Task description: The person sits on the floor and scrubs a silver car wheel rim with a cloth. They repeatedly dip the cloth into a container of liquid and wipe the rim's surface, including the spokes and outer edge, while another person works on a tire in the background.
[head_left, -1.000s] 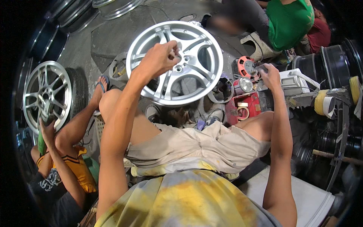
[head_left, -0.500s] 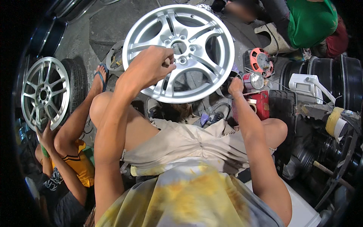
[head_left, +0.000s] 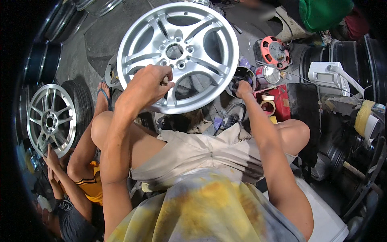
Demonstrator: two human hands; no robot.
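Here, the silver alloy wheel (head_left: 185,56) lies face up just beyond the person's knees, with its round centre bore and ring of bolt holes in plain view; what bears it is hidden. The left hand (head_left: 151,82) is over the wheel's lower left, the fingers curled in toward the thumb; whether it pinches something small or touches the metal, I cannot tell. The right hand (head_left: 244,89) is just beside the wheel's lower right edge, at the mouth of a round pot (head_left: 246,74) with a dark inside. Its fingers bend down into shadow, so I cannot tell whether they are closed on anything.

Right of the wheel, past the pot, stand a red and silver tin can (head_left: 271,75) and an orange cable reel (head_left: 275,51). Lower right of the wheel is a red bin (head_left: 282,103) with cream tape rolls (head_left: 267,98). Well to the wheel's right are black wheel rims (head_left: 340,56). A co-worker in a green top (head_left: 324,14) is at the wheel's upper right. Well left of the wheel, another co-worker's hand (head_left: 50,157) is at the lower edge of a multi-spoke alloy wheel (head_left: 50,131), beside a black tyre (head_left: 82,105).
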